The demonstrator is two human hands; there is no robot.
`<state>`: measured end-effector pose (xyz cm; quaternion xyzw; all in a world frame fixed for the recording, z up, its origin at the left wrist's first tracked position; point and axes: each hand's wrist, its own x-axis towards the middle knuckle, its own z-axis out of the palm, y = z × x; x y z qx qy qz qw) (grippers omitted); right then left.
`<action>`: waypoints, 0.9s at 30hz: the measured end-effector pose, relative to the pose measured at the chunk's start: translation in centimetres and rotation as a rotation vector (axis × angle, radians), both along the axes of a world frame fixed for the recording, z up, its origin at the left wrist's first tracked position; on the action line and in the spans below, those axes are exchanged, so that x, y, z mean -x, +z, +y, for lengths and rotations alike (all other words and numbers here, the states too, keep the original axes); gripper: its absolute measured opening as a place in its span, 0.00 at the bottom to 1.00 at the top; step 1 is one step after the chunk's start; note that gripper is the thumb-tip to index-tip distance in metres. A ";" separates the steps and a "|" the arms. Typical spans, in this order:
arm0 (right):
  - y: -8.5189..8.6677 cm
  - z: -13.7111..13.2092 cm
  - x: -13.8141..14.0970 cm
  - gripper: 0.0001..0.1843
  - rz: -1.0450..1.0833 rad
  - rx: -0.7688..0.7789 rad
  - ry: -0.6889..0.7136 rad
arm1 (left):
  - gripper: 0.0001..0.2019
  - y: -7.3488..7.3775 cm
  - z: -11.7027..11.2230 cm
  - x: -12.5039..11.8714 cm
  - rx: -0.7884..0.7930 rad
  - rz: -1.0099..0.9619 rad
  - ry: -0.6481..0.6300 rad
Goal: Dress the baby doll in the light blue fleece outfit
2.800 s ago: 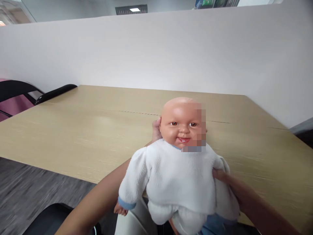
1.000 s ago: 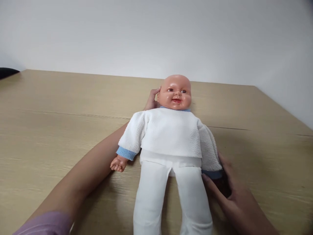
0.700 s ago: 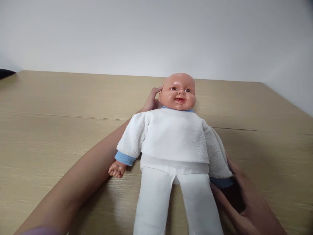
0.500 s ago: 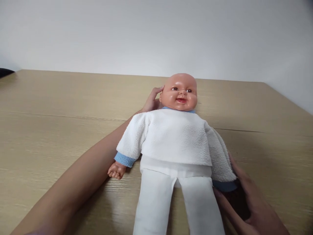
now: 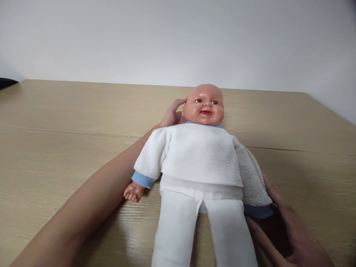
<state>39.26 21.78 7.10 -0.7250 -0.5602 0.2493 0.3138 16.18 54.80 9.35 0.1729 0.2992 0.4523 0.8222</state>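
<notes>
A baby doll [image 5: 203, 155] in a white fleece top with blue cuffs and white trousers lies face up on the light wooden table [image 5: 69, 129], head towards the wall. My left hand [image 5: 171, 114] reaches under the doll's head and cups it from behind, fingers curled against the side of the head. My right hand [image 5: 280, 230] lies at the doll's far sleeve cuff, fingers wrapped about the doll's hidden hand and hip.
A plain white partition wall [image 5: 178, 40] rises behind the table. A black chair back [image 5: 6, 82] shows at the far left edge. The table's right edge runs diagonally at the far right.
The doll was held upright at the table's near edge; now it lies flat on the table. Over the last second my right hand slid slightly right and down with the sleeve.
</notes>
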 end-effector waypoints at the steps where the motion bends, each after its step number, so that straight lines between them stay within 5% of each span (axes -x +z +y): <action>1: 0.1 0.0 0.1 0.47 -0.004 0.005 -0.012 | 0.23 0.0 0.0 0.0 -0.002 -0.001 -0.005; 14: 0.4 -0.1 0.3 0.46 -0.041 0.021 0.008 | 0.26 -0.7 0.2 -1.7 -0.051 -0.117 0.056; 22: -0.8 -0.1 -1.0 0.43 -0.147 -0.050 0.078 | 0.30 0.2 -1.2 0.1 -0.329 0.003 -0.261; 27: -1.3 -0.3 -1.3 0.44 -0.172 -0.057 0.072 | 0.28 0.1 -0.9 0.5 -0.453 0.036 -0.276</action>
